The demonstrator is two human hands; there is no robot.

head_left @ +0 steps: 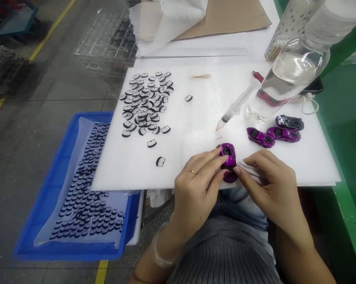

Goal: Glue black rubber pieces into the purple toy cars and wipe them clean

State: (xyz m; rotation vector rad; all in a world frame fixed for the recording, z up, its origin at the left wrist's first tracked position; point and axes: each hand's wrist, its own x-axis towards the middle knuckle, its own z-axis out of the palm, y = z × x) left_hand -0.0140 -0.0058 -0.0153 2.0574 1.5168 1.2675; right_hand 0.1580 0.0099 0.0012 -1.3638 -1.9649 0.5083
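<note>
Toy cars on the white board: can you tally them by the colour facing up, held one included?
Glossy purple toy cars: 3, one of them held
Black toy car, apparently lying underside up: 1
Total: 4

One head-worn camera supplies the view. It looks from above the torso [225, 252], facing forward and down onto the board [192, 165]. Left hand [198, 185] and right hand [269, 181] appear at close range, low in frame; the floor [62, 83] lies farther off, at left.
</note>
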